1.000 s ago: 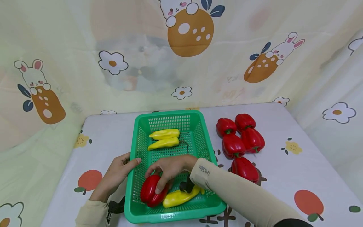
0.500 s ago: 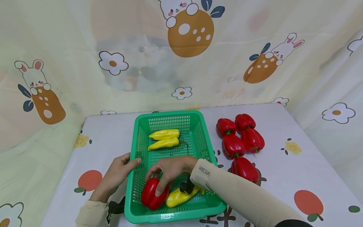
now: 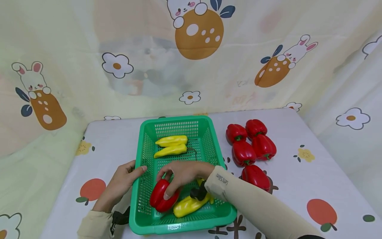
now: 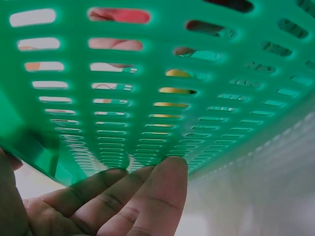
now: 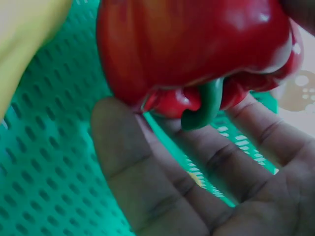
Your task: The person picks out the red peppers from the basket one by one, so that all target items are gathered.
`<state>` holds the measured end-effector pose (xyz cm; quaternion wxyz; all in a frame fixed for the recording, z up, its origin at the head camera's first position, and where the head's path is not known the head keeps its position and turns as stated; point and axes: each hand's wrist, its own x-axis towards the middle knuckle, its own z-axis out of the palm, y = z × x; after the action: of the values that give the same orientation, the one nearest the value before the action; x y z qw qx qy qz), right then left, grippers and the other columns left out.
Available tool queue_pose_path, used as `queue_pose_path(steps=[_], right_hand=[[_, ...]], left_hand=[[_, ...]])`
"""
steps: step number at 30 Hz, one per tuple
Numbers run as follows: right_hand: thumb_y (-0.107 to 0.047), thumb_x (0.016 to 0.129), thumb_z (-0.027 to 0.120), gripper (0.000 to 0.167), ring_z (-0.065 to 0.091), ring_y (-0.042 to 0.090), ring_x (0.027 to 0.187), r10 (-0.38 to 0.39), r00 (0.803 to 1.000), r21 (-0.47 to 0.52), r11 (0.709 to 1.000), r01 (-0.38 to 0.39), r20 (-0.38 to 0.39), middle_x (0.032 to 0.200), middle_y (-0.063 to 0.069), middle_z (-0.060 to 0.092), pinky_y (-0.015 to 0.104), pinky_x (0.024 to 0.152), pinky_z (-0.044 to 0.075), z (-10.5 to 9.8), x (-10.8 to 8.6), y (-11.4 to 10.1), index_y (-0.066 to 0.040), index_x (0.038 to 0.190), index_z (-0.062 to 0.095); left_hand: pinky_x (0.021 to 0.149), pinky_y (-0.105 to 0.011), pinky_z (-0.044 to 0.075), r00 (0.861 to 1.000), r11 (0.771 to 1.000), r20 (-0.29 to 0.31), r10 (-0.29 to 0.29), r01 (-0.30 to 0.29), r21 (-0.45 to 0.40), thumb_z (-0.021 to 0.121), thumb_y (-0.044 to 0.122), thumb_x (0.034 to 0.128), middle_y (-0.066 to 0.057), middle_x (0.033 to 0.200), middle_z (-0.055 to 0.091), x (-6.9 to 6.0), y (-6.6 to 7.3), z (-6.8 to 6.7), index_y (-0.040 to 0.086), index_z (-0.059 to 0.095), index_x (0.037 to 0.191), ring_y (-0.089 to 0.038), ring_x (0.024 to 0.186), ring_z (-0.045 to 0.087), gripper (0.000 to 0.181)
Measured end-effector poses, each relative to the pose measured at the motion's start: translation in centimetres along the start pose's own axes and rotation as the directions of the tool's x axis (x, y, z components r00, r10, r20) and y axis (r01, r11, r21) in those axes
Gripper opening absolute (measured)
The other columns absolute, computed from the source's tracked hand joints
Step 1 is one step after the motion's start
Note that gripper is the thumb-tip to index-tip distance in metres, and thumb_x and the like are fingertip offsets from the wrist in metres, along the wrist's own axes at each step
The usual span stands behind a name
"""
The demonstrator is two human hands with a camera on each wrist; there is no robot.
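Note:
My right hand (image 3: 180, 175) reaches into a green plastic basket (image 3: 206, 223) and holds a red bell pepper (image 3: 158, 195) near the front left. In the right wrist view, thumb and fingers lie around the pepper's stem end, its green stem (image 5: 205, 105) hanging among them. My left hand (image 3: 120, 184) grips the basket's left rim, thumb over the top; its fingers (image 4: 165, 196) touch the slotted outer wall. Two yellow peppers (image 3: 170, 151) lie at the back of the basket. Another yellow pepper (image 3: 187, 206) lies at the front, partly hidden by the right wrist's black device.
On the table right of the basket, several red bell peppers (image 3: 243, 153) lie grouped, with one more bell pepper (image 3: 255, 177) closer to me, beside my right sleeve (image 3: 256, 205). A printed curtain (image 3: 149, 39) hangs behind the table.
Over the last half second, my right hand has shifted slightly up and to the right in the basket with the red bell pepper. My left hand keeps its place on the rim.

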<state>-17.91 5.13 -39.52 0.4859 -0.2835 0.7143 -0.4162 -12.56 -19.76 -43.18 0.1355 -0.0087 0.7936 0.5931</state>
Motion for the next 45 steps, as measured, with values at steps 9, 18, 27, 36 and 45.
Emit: queue_pose_path(steps=[9, 18, 27, 36, 45], right_hand=[[-0.016, 0.085, 0.084, 0.045, 0.068, 0.027, 0.103, -0.041, 0.988, 0.028, 0.999, 0.045, -0.151, 0.116, 0.007, 0.066, 0.038, 0.077, 0.066, -0.8, -3.1, -0.3, -0.014, 0.127, 0.067], [-0.022, 0.085, 0.086, 0.049, 0.059, 0.030, 0.114, -0.052, 0.961, -0.002, 0.999, 0.054, -0.271, 0.118, 0.005, 0.066, 0.040, 0.082, 0.064, -1.7, -5.9, 0.1, -0.016, 0.129, 0.066], [-0.022, 0.082, 0.088, 0.059, 0.065, 0.035, 0.110, -0.030, 0.933, 0.058, 0.997, 0.055, -0.359, 0.128, 0.010, 0.063, 0.043, 0.082, 0.065, -2.0, -9.1, 0.4, -0.014, 0.134, 0.062], [-0.023, 0.082, 0.088, 0.067, 0.065, 0.034, 0.112, -0.058, 0.877, 0.063, 0.993, 0.100, -0.476, 0.133, 0.015, 0.063, 0.044, 0.081, 0.065, -2.2, -12.4, 1.0, -0.009, 0.140, 0.057], [-0.026, 0.079, 0.090, 0.074, 0.068, 0.033, 0.109, -0.045, 0.806, 0.041, 0.995, 0.086, -0.590, 0.134, 0.017, 0.063, 0.045, 0.079, 0.066, -2.2, -15.1, 2.4, -0.009, 0.143, 0.056]], left_hand=[[0.074, -0.037, 0.066, 1.000, 1.000, -0.008, -0.006, 0.006, 0.002, 0.059, 0.025, 0.1051, -0.020, 0.113, 0.073, 0.1, 0.0, 0.1, -0.004, 0.057, 0.142, -0.027, 0.084, 0.077, 0.047], [0.076, -0.036, 0.066, 1.000, 1.000, -0.014, -0.008, 0.008, -0.009, 0.059, 0.024, 0.1050, -0.022, 0.116, 0.072, 0.0, -0.2, 0.2, -0.005, 0.058, 0.141, -0.025, 0.086, 0.076, 0.046], [0.076, -0.034, 0.066, 1.000, 1.000, -0.011, -0.004, 0.004, -0.013, 0.060, 0.024, 0.1048, -0.021, 0.114, 0.073, 0.1, -0.2, 0.1, -0.005, 0.058, 0.142, -0.026, 0.087, 0.076, 0.046], [0.076, -0.033, 0.066, 1.000, 1.000, -0.002, -0.003, 0.003, -0.015, 0.059, 0.024, 0.1054, -0.020, 0.113, 0.073, 0.1, -0.2, 0.0, -0.005, 0.056, 0.143, -0.025, 0.087, 0.076, 0.047], [0.076, -0.034, 0.066, 1.000, 1.000, 0.003, -0.004, 0.004, -0.020, 0.059, 0.024, 0.1054, -0.020, 0.113, 0.073, 0.1, -0.2, 0.0, -0.005, 0.056, 0.143, -0.026, 0.087, 0.077, 0.047]])
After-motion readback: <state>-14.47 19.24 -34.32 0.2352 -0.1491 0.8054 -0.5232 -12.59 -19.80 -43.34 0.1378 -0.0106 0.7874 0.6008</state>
